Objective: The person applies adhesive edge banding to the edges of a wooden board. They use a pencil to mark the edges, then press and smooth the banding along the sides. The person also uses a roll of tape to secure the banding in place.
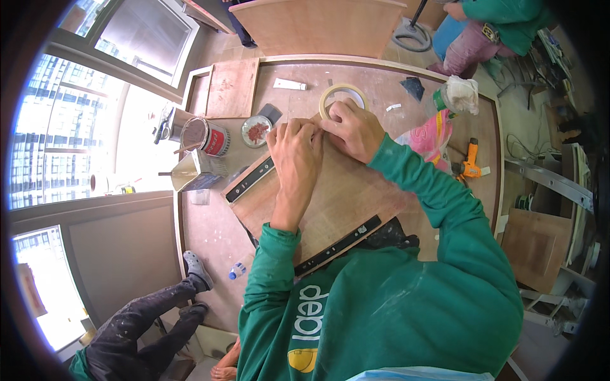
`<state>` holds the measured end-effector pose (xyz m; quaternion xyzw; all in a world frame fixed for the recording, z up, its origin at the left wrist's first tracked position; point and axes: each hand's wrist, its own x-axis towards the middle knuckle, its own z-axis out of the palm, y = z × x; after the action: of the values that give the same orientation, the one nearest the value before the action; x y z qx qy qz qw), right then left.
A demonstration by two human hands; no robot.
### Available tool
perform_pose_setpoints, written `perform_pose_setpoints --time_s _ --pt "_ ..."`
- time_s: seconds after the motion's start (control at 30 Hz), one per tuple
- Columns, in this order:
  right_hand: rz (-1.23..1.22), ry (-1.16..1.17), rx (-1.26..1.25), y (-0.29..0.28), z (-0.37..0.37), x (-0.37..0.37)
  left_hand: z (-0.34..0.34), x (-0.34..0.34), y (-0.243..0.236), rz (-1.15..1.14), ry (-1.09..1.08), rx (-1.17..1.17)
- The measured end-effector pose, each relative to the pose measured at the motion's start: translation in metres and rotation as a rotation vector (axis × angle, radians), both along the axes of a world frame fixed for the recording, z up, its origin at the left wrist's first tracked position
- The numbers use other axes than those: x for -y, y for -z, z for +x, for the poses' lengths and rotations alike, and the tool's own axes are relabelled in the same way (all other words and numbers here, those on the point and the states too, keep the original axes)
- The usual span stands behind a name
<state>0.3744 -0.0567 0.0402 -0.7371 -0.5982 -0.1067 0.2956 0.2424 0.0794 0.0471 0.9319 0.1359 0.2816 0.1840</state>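
In front of me lies a wooden panel or drawer [343,190] with a black metal slide rail [340,244] along its near edge and another slide rail [250,180] at its left. My left hand [295,155] is at the panel's far corner, fingers bent and closed; what they pinch is hidden. Close beside it, my right hand [354,130] is closed with its fingers over the near part of a roll of masking tape [362,95]. The two hands almost meet at the fingertips.
Left of the panel stand a paint can [219,141] and a clear tub of red bits [257,131]. An orange drill [471,159] and a pink plastic bag [435,138] lie right. A white tube [290,84] lies beyond. Other people are at lower left [140,324] and upper right [508,25].
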Motion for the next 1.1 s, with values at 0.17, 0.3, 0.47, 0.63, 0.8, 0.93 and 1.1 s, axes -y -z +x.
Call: perform_pose_setpoints --time_s 0.17,0.3,0.47,0.63,0.8,0.93,1.1 --pt "0.064 -0.047 -0.008 0.004 0.003 -0.002 0.001 0.004 -0.006 -0.031 -0.041 -0.047" --pt "0.078 -0.056 0.027 0.004 0.002 -0.004 0.002 0.004 0.002 -0.06 -0.074 -0.031" --pt "0.008 -0.032 0.037 0.003 0.002 -0.003 0.005 -0.002 -0.008 -0.077 -0.046 -0.101" --pt "0.032 -0.035 0.035 0.0 0.001 -0.004 0.004 0.003 -0.01 -0.072 -0.017 -0.038" --pt "0.044 -0.055 0.052 -0.001 0.004 -0.003 0.001 -0.001 -0.003 -0.059 0.022 -0.002" --pt "0.053 -0.083 0.06 -0.001 0.009 -0.004 0.002 -0.001 -0.002 -0.063 0.04 0.028" --pt "0.095 -0.121 0.038 -0.002 0.014 -0.006 0.004 -0.001 -0.002 -0.065 0.045 0.045"
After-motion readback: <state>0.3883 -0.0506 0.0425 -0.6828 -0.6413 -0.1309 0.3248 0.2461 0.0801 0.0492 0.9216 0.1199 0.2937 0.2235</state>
